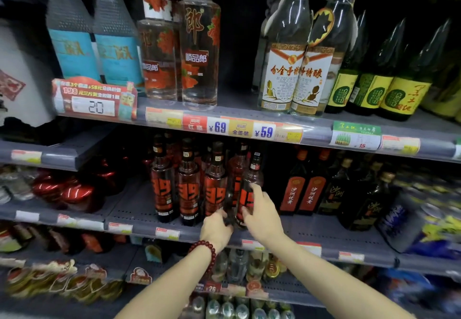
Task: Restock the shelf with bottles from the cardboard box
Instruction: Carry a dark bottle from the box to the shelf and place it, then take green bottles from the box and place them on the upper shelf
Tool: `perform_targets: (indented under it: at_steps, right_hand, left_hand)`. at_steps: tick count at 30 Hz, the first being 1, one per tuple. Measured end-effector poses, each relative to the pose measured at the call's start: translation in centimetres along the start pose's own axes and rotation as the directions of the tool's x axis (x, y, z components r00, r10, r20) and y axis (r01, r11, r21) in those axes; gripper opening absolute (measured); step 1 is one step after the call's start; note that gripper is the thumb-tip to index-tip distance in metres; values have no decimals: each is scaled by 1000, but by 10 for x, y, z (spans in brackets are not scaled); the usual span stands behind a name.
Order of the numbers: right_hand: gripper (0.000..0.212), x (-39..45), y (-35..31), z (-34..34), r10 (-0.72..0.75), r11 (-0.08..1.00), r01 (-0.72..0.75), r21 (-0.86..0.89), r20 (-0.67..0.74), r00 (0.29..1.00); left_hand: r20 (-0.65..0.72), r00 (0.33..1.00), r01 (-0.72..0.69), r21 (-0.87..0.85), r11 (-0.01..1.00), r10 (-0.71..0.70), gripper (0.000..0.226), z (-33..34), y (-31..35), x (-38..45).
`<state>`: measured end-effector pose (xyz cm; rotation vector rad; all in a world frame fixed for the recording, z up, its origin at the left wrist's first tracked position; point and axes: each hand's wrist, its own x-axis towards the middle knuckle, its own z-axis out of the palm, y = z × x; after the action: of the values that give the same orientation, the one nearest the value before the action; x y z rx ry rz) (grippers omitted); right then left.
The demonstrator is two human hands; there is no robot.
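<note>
A clear bottle with a red-and-black label [249,184] stands at the right end of a row of like bottles [188,184] on the middle grey shelf [139,214]. My right hand [262,212] holds its lower body, fingers curled round the label. At the foot of the neighbouring bottle, my left hand [216,227], with a red bead bracelet at the wrist, grips the base. The cardboard box is out of view.
Dark bottles with orange labels [309,189] stand just right of the row, with a gap between. Round red bottles [74,191] sit at the left. The upper shelf carries tall clear and green bottles above price tags [239,128]. Lower shelves hold jars and small bottles.
</note>
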<state>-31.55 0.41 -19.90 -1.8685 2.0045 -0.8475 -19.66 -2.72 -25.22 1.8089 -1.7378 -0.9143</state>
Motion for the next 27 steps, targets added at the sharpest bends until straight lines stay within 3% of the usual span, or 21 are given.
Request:
perform_targets:
  at_steps: [6,13,20,27]
  right_hand:
    - [39,-1,-75,33,-116,985,126,-116,93,989]
    - [30,21,-204,94,-279,947,305,-96,218,935]
    - [23,12,-351,187,-526,822,570,8,395,753]
    - [23,-10,-464,292,-690,658,730,184,535,488]
  left_hand:
    - [-61,998,-17,26,1000,19,31,-81,-45,-8]
    - [-258,963,73,-9,997,-73,35,-221,-132,-29]
    - [-521,833,235,28,971,-187,29,-354,-238,-75]
    - [-663,614,482,-115,869,-428,15,-445,-327,-124]
